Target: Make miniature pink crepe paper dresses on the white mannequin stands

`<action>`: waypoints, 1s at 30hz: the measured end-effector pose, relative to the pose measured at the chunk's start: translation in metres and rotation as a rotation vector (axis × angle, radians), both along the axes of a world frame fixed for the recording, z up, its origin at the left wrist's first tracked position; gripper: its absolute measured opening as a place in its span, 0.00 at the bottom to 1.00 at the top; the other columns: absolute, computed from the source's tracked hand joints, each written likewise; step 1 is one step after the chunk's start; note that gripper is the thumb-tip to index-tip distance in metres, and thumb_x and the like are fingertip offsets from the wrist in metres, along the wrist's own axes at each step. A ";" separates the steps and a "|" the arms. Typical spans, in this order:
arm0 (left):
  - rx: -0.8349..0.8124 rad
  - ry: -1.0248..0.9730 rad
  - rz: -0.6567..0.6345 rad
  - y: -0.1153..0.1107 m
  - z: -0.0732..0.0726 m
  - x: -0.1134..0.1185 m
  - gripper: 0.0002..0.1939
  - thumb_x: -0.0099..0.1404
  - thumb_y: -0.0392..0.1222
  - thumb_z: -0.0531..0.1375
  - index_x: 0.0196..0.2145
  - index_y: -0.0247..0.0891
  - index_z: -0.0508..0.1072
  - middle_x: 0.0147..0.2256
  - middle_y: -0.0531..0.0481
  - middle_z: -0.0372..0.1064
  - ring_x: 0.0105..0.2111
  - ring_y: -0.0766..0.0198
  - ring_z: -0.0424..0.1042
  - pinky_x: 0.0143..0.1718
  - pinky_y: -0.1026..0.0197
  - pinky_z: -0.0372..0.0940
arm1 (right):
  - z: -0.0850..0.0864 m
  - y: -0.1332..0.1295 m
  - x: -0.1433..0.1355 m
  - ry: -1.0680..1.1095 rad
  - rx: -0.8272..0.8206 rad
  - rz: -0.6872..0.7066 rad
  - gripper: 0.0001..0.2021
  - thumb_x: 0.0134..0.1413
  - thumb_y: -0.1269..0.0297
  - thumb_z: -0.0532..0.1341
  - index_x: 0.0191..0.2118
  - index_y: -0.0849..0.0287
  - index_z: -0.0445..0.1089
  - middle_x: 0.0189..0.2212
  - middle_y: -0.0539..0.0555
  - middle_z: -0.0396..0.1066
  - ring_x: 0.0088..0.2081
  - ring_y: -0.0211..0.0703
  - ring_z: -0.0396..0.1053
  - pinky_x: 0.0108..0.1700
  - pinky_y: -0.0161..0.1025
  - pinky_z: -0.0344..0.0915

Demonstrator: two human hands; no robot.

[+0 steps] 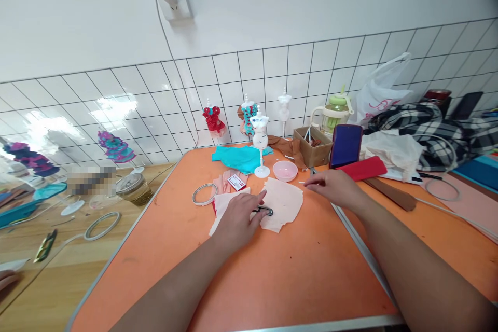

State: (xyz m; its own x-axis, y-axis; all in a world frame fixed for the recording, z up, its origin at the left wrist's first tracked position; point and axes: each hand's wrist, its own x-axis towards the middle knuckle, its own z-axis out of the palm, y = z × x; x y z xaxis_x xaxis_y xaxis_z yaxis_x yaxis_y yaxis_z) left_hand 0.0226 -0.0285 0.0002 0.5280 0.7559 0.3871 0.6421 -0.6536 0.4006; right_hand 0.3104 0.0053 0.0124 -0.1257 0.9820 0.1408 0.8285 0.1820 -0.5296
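My left hand (239, 218) rests over a cream piece of cloth (286, 202), fingers curled around a small dark tool (268, 211) with a rounded end; most of the tool is hidden. Off the cloth's right edge, my right hand (334, 189) has its fingertips pinched together low over the orange table (303, 270). A tiny white sliver shows at those fingertips, too small to name. Behind the cloth stand a pink bowl (285, 172) and a white mini dress form (260, 137). A red-and-white small box (236, 182) and a roll of tape (205, 194) lie left.
Turquoise cloth (241, 158), dressed mini forms (213, 120) and a cardboard box (312, 150) line the back. Right are a phone (346, 145), red cloth (363, 168) and brown strip (391, 193). A jar (134, 190) and cutter (45, 245) sit on the wooden table; another person's hand (8, 277) shows far left.
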 end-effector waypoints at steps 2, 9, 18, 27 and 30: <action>-0.006 0.019 -0.011 0.000 0.000 0.000 0.18 0.66 0.41 0.55 0.53 0.43 0.67 0.41 0.48 0.73 0.43 0.59 0.69 0.48 0.52 0.63 | -0.003 0.009 0.026 -0.166 -0.045 -0.085 0.10 0.49 0.62 0.60 0.36 0.48 0.78 0.32 0.50 0.77 0.35 0.46 0.72 0.29 0.35 0.60; -0.056 0.106 -0.094 -0.002 0.006 0.003 0.14 0.65 0.39 0.54 0.46 0.44 0.73 0.42 0.48 0.73 0.44 0.59 0.67 0.48 0.53 0.62 | -0.018 0.019 0.052 -0.273 -0.134 -0.102 0.11 0.48 0.66 0.58 0.36 0.49 0.77 0.34 0.50 0.76 0.36 0.44 0.71 0.31 0.34 0.60; -0.054 0.130 -0.081 -0.002 0.006 0.002 0.14 0.66 0.40 0.53 0.46 0.46 0.74 0.42 0.49 0.73 0.44 0.59 0.67 0.49 0.53 0.62 | -0.030 0.022 0.064 -0.263 -0.233 -0.010 0.10 0.42 0.65 0.63 0.34 0.50 0.77 0.32 0.52 0.75 0.33 0.46 0.71 0.31 0.36 0.60; -0.021 0.218 -0.064 0.004 0.001 -0.002 0.14 0.64 0.38 0.55 0.46 0.46 0.73 0.43 0.49 0.73 0.44 0.58 0.68 0.47 0.54 0.62 | -0.004 0.012 0.033 -0.187 0.029 -0.112 0.13 0.52 0.57 0.58 0.41 0.50 0.75 0.39 0.54 0.73 0.37 0.48 0.70 0.33 0.38 0.60; -0.028 0.256 -0.037 0.008 -0.001 -0.003 0.13 0.66 0.37 0.52 0.44 0.44 0.74 0.40 0.49 0.74 0.41 0.59 0.70 0.44 0.56 0.63 | -0.003 -0.007 -0.022 -0.111 0.052 0.170 0.12 0.57 0.59 0.54 0.38 0.53 0.75 0.36 0.53 0.73 0.37 0.43 0.69 0.36 0.37 0.60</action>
